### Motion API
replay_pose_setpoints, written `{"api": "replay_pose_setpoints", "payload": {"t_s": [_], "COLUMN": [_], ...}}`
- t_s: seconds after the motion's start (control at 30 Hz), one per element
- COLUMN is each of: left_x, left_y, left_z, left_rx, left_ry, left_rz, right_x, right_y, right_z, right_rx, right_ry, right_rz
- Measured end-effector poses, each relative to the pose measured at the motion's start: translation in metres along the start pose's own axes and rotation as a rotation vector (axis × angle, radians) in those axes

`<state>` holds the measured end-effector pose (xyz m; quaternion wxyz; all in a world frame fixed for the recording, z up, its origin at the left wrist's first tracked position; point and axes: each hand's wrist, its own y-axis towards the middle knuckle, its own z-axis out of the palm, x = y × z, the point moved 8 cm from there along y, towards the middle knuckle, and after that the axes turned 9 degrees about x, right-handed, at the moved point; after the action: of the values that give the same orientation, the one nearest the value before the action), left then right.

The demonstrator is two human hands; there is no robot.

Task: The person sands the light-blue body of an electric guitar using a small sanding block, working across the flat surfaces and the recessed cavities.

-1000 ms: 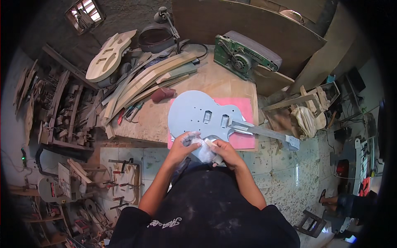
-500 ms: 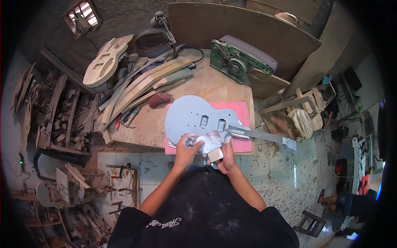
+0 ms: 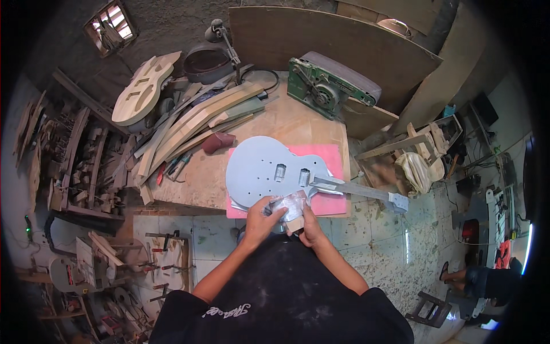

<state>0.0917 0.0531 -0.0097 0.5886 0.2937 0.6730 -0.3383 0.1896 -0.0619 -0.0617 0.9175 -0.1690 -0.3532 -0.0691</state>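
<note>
at the far left, a bare wooden guitar body (image 3: 143, 89) leans near a dark bowl-shaped pan (image 3: 207, 64). to its right, long wood strips (image 3: 200, 123) lie piled on the bench (image 3: 309, 129), with a dark red roll (image 3: 216, 143) just beside their near right side. right of that, the pale grey guitar (image 3: 249, 166) lies flat on a pink sheet (image 3: 329, 153) at the bench's near edge, its neck pointing right beyond the bench. in front of its body, the left hand (image 3: 262, 221) grips a dusty silvery piece (image 3: 291, 204), thumb on top; it looks like worn sandpaper, though glare makes that uncertain. the right hand (image 3: 312, 226) is closed around a tan block (image 3: 295, 223) just under that piece, thumb at its right edge. farther right, a green belt sander (image 3: 329, 86) stands at the bench's far side.
</note>
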Motion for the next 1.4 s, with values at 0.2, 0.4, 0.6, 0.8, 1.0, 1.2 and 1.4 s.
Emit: {"api": "replay_pose_setpoints", "payload": {"t_s": [0.2, 0.4, 0.6, 0.8, 1.0, 1.2, 1.4], "left_x": [-0.013, 0.008, -0.003, 0.002, 0.007, 0.004, 0.009], "left_y": [-0.003, -0.002, -0.004, -0.003, 0.002, 0.002, 0.006], "left_z": [0.001, -0.002, 0.004, 0.006, 0.008, 0.012, 0.018], "left_rx": [-0.022, -0.102, -0.106, -0.103, -0.11, -0.094, 0.006], "left_ry": [0.091, -0.073, -0.002, -0.004, -0.014, 0.032, 0.008], "left_rz": [0.053, -0.013, 0.015, -0.043, -0.006, 0.002, 0.026], "right_x": [0.005, 0.006, 0.004, 0.005, 0.005, 0.005, 0.012], "right_y": [0.0, 0.001, 0.0, -0.002, -0.003, -0.004, -0.009], "right_z": [0.003, 0.005, -0.002, -0.01, -0.008, -0.014, -0.009], "right_rx": [-0.05, -0.051, -0.092, -0.126, -0.134, -0.18, -0.183], "right_ry": [-0.071, -0.128, -0.114, -0.142, 0.013, -0.026, -0.03], "right_rz": [0.026, 0.059, 0.033, 0.061, 0.012, 0.045, 0.08]}}
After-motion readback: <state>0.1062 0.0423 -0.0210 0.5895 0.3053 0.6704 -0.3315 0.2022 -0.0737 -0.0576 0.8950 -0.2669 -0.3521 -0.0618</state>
